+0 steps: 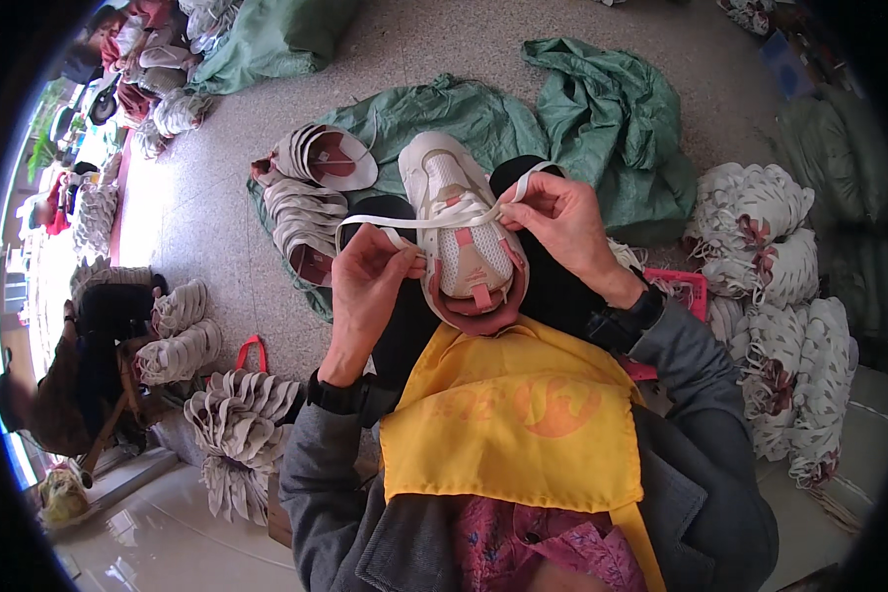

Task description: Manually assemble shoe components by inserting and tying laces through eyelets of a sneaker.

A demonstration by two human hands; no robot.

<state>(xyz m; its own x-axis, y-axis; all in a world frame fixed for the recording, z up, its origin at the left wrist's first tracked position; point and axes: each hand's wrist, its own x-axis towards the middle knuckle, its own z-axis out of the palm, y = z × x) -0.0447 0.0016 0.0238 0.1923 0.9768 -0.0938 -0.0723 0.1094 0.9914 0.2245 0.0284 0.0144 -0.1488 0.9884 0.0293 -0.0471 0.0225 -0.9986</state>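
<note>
On my lap, between my dark trouser legs, lies a white and beige shoe upper (479,259) with pink trim, its heel opening toward me. A flat white shoelace (405,223) runs across its middle and loops out past both sides. At the upper's left edge, my left hand (367,286) pinches with thumb and forefinger around the lace by the eyelets. My right hand (567,225) is closed on the lace at the right edge, and a loop of it rises above the fingers. The exact lace tips are hidden by my fingers.
Nested shoe uppers (304,212) rest on a green sack (434,104) ahead. More bundles (760,232) are piled at right beside a pink basket (696,286). Another bundle (239,419) sits at left. A yellow apron (513,424) covers my lap.
</note>
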